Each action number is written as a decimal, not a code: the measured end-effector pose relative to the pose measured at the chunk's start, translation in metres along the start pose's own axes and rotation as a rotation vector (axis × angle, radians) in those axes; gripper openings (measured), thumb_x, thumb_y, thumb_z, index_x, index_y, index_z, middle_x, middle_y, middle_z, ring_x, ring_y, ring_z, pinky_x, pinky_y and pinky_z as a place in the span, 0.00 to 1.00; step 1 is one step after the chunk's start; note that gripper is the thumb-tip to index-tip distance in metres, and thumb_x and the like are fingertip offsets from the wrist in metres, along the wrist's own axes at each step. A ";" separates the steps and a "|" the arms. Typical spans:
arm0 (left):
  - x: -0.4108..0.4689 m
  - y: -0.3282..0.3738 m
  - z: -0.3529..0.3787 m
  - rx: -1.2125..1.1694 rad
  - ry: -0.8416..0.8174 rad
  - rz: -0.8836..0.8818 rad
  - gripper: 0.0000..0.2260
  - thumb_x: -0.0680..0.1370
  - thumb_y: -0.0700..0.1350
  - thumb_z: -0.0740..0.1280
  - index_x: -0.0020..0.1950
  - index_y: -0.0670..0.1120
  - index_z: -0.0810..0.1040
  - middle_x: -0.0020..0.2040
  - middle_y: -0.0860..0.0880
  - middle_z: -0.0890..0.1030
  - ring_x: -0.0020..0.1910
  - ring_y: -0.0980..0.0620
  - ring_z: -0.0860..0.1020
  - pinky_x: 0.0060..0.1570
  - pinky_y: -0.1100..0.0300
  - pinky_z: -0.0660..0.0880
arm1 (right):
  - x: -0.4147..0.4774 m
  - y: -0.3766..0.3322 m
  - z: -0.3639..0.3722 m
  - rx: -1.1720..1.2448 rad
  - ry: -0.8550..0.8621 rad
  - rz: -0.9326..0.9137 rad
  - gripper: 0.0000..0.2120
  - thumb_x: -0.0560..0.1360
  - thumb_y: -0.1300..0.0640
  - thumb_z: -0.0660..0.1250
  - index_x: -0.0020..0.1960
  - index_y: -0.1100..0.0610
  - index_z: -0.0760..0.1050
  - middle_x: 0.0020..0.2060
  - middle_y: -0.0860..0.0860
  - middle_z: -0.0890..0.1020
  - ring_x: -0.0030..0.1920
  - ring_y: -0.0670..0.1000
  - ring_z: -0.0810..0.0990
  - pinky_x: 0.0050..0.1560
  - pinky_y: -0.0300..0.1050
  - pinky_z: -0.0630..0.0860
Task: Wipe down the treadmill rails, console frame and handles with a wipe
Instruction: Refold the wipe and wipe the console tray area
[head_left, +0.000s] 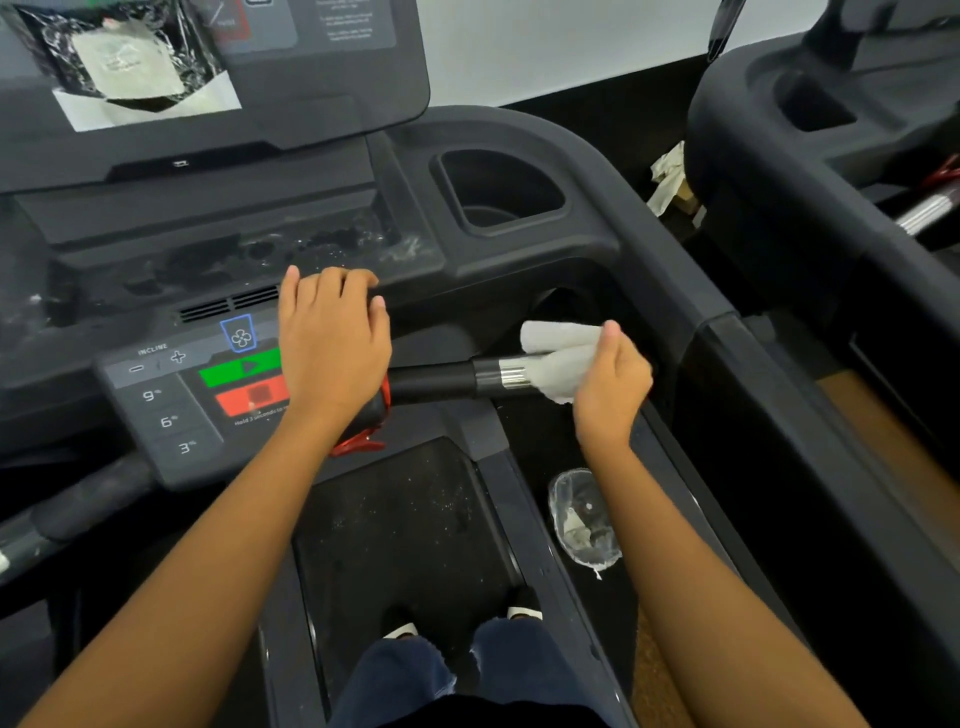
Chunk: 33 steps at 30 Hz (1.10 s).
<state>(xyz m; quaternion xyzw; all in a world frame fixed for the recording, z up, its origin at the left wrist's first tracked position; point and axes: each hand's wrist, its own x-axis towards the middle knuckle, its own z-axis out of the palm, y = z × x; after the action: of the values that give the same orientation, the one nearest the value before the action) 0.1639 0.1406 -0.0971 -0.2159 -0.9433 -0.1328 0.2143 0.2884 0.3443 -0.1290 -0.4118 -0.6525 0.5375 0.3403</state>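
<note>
Two hands at the console, wipe on the handle

Grips the white wipe (558, 358) in the right hand (613, 374), fingers curled round it and thumb raised on top, and folds it over the horizontal handle (436, 382) just right of the chrome band (513, 375). Rests the left hand (332, 343) on the near ledge of the console frame (571, 156), fingers loosely bent over the edge and holding nothing, palm covering the right end of the control panel (171, 405). Leaves a green button (239, 370) and a red button (249, 397) partly showing beside that hand. Keeps the left wrist just above a red safety clip (363, 441) at the handle's left end.

Stands on the dark, speckled belt (400, 530), shoe tips (524, 613) at the near edge. Faces a dark screen (311, 78) at far left and an empty-looking cup holder (498, 187) to its right; cannot tell what lies at its bottom. Has a crumpled clear wrapper (584, 519) lying on the right side rail (524, 499), under the right forearm. Shares the room with a second treadmill (831, 156) at right, a wad of pale cloth or paper (670, 176) in the gap between the machines, and a white wall (545, 41) beyond.
</note>
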 end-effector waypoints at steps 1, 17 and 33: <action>0.000 0.000 0.000 0.001 -0.001 -0.003 0.11 0.79 0.47 0.59 0.57 0.46 0.76 0.52 0.46 0.78 0.55 0.44 0.74 0.73 0.51 0.52 | -0.003 -0.006 -0.009 0.229 0.130 0.226 0.15 0.81 0.51 0.58 0.44 0.58 0.77 0.38 0.50 0.82 0.40 0.48 0.82 0.38 0.40 0.77; 0.001 0.008 0.004 0.046 0.005 -0.056 0.11 0.78 0.46 0.61 0.56 0.44 0.76 0.51 0.44 0.78 0.55 0.42 0.74 0.74 0.48 0.52 | 0.032 0.009 0.012 0.925 0.422 0.980 0.24 0.80 0.43 0.54 0.72 0.53 0.64 0.70 0.54 0.69 0.67 0.59 0.69 0.70 0.56 0.63; 0.000 0.004 0.002 0.006 0.010 -0.025 0.10 0.76 0.45 0.63 0.56 0.45 0.76 0.51 0.45 0.77 0.56 0.44 0.73 0.74 0.50 0.51 | 0.031 0.027 0.008 0.769 0.142 0.675 0.13 0.74 0.47 0.70 0.53 0.52 0.74 0.53 0.56 0.82 0.50 0.56 0.83 0.52 0.55 0.81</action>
<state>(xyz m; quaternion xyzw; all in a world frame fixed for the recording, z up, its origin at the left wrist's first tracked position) 0.1654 0.1447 -0.0982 -0.2025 -0.9453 -0.1337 0.2181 0.2729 0.3709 -0.1568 -0.4800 -0.2136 0.7891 0.3181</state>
